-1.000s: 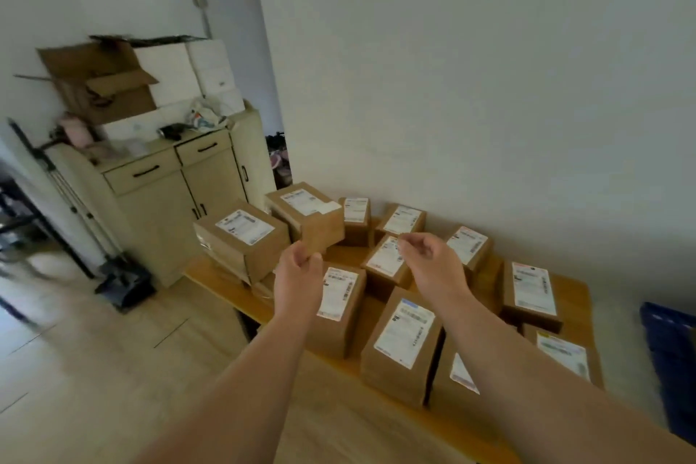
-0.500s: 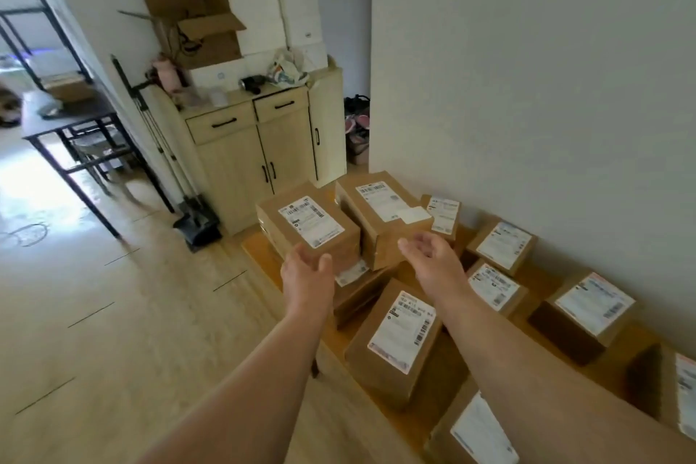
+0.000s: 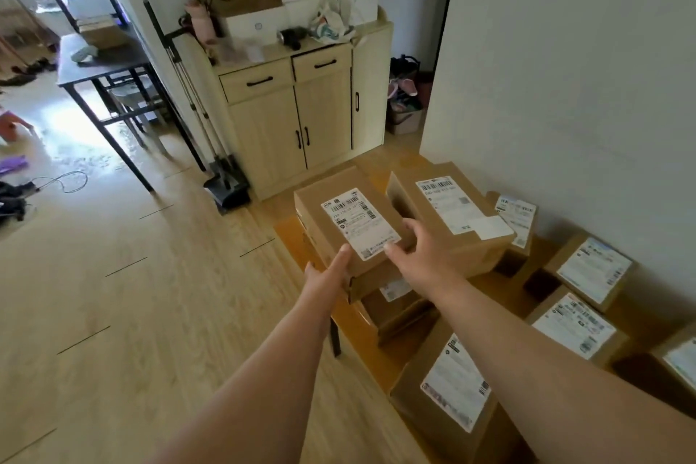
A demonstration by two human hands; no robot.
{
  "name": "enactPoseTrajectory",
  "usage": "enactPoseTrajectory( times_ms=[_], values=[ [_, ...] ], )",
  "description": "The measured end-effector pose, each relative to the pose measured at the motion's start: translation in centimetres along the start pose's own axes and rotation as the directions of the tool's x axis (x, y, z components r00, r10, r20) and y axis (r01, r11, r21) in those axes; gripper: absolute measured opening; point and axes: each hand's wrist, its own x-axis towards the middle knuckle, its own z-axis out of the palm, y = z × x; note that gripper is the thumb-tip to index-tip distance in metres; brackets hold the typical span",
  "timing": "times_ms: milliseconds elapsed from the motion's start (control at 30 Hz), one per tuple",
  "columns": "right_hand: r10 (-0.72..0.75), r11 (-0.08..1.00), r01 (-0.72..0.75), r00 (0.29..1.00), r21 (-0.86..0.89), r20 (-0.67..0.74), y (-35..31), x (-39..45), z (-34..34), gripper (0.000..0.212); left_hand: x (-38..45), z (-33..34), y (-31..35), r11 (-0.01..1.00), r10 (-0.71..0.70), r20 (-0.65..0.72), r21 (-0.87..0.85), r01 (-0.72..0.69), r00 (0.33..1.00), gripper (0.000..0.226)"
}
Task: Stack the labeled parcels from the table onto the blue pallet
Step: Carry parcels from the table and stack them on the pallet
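Observation:
Several brown cardboard parcels with white labels lie on a low wooden table (image 3: 288, 235) by the wall. Both my hands are on the top-left labeled parcel (image 3: 348, 220), which rests on another parcel (image 3: 391, 296). My left hand (image 3: 325, 275) holds its near-left corner, thumb along the top edge, fingers hidden below. Curled over the parcel's near-right edge, my right hand (image 3: 422, 250) has its fingers in the gap beside a larger parcel (image 3: 452, 215). The blue pallet is out of view.
More parcels lie near me (image 3: 452, 388) and along the wall (image 3: 591, 271). A pale wooden cabinet (image 3: 301, 117) with boxes on top stands behind the table, a dustpan (image 3: 228, 190) beside it. A black table (image 3: 101, 60) stands far left on the wood floor.
The view has swung left and moved closer. Both hands, which hovered apart in the air over the parcels, have come down and taken hold of the top-left parcel.

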Motion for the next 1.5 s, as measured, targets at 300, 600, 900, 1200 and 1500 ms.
enactPoseTrajectory(
  times_ms=[300, 600, 900, 1200, 1500],
  values=[
    [-0.056, 0.997, 0.069, 0.950, 0.029, -0.306, -2.9, -1.0, 0.2, 0.047, -1.2, -1.0, 2.2, 0.929, 0.351, 0.053, -0.145, -0.340, 0.935, 0.101],
    [0.338, 0.753, 0.080, 0.804, 0.654, -0.488, -1.3, -12.0, -8.4, 0.068, -9.8, 7.3, 4.1, 0.879, 0.467, 0.512, -0.181, -0.441, 0.721, 0.075],
    [0.522, 0.614, 0.258, 0.576, 0.746, -0.629, 9.2, -34.8, -17.6, 0.064, -27.3, 18.6, -7.7, 0.865, 0.310, 0.878, -0.101, -0.492, 0.364, 0.071],
    [0.651, 0.620, 0.496, 0.109, 0.608, -0.752, 22.2, -67.9, -22.8, 0.060, -53.6, 25.3, -31.3, 0.825, 0.175, 0.985, -0.138, -0.548, 0.014, 0.053],
    [0.795, 0.529, 0.575, -0.077, 0.625, -0.602, 29.5, -82.5, -26.0, 0.068, -62.9, 30.4, -40.4, 0.574, 0.175, 0.980, -0.021, -0.819, 0.097, 0.049]
  ],
)
